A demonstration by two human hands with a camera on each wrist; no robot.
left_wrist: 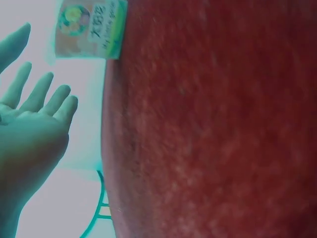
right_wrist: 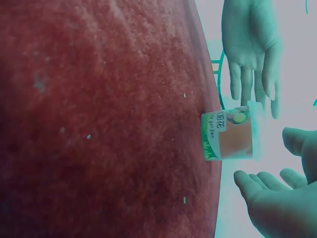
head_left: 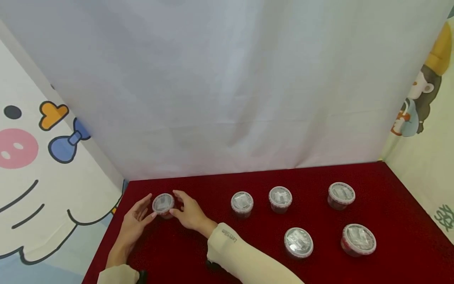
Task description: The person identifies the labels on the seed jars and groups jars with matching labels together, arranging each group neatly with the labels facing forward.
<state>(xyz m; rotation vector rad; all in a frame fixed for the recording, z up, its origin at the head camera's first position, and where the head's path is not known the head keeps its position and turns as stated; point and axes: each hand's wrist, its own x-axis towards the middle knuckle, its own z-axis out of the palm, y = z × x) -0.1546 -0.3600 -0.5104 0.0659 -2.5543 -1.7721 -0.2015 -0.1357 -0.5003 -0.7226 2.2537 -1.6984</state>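
A small round tub [head_left: 163, 202] with a clear lid sits near the far left of the red table. In the right wrist view the same tub [right_wrist: 237, 136] shows a brown body and a printed label with green along the bottom. My left hand [head_left: 134, 221] is at its left side, fingers spread and thumb reaching toward the rim. On the other side my right hand [head_left: 190, 212] has its fingers loosely parted around the tub. Both wrist views show a gap between the right hand [right_wrist: 277, 201] or left hand [left_wrist: 37, 124] and the tub.
To the right on the red cloth [head_left: 198, 252] stand several similar lidded tubs, among them a near one [head_left: 298, 242] and a far-right one [head_left: 341, 195]. A white curtain [head_left: 227, 98] hangs behind the table. Cartoon-printed panels [head_left: 46, 189] flank both sides.
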